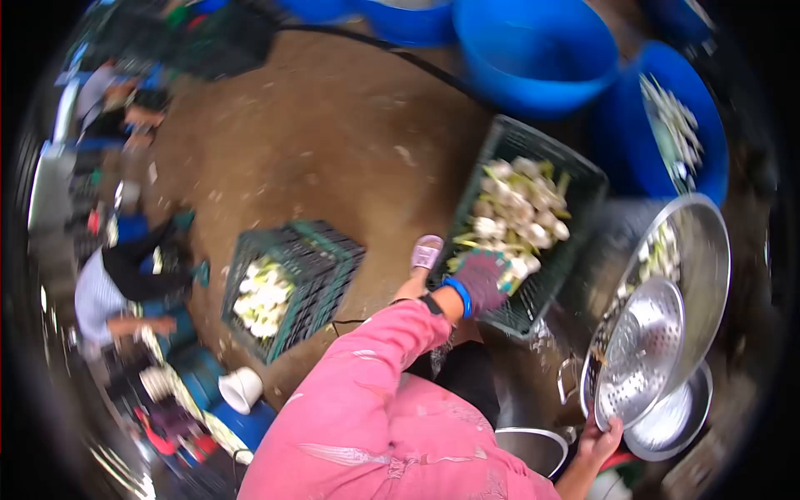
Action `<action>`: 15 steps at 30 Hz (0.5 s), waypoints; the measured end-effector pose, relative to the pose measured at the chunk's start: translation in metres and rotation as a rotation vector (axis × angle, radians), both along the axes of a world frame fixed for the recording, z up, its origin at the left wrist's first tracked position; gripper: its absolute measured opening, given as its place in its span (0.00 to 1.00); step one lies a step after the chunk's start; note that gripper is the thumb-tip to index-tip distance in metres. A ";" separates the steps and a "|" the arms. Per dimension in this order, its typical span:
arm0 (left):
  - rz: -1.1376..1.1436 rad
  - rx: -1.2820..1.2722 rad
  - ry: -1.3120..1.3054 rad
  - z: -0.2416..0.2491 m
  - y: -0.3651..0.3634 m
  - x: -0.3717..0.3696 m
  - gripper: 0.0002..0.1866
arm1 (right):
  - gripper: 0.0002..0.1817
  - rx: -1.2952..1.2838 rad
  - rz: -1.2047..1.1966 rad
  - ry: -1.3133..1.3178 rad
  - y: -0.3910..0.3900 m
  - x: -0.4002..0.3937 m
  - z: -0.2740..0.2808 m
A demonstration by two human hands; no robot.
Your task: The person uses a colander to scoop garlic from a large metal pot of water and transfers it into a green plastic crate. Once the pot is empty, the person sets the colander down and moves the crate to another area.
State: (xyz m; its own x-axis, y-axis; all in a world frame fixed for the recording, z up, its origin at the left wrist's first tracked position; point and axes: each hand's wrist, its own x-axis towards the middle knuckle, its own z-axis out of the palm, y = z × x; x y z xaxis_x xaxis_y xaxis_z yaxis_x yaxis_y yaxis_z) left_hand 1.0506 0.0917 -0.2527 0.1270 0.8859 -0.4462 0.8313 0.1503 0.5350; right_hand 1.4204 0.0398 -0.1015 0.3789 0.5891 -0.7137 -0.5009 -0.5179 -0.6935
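My left hand, in a dark purple and green glove, reaches into a dark green crate. It touches the white bulbs with green stems at the crate's near end; the fingertips blur into the bulbs, so a grip cannot be made out. Low on the right, my bare right hand grips the rim of a perforated metal colander. The colander is tilted against a large metal basin, which has more white and green pieces inside.
Another crate of bulbs stands on the brown floor to the left. Blue tubs line the far side. A metal bowl lies beside the colander. People sit at the left among buckets. My sandalled foot is near the crate.
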 end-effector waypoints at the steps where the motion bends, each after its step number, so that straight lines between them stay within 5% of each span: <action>1: 0.078 0.256 -0.012 0.021 -0.027 -0.008 0.23 | 0.11 0.016 0.061 -0.055 0.007 -0.005 0.010; 7: 0.419 0.014 -0.242 0.148 -0.147 -0.046 0.21 | 0.03 0.233 0.566 -0.156 0.046 -0.032 0.038; 11: 0.475 -0.104 -0.169 0.198 -0.194 -0.075 0.25 | 0.04 0.141 0.772 -0.114 0.047 -0.096 0.050; 13: 0.615 0.018 -0.092 0.180 -0.222 -0.083 0.28 | 0.01 0.032 0.800 -0.027 0.037 -0.136 0.053; 14: 0.625 0.000 -0.091 0.187 -0.232 -0.095 0.29 | 0.02 0.461 1.317 -0.652 0.034 -0.146 0.052; 15: 0.641 -0.041 -0.106 0.189 -0.245 -0.106 0.29 | 0.04 0.621 1.600 -0.934 0.036 -0.146 0.040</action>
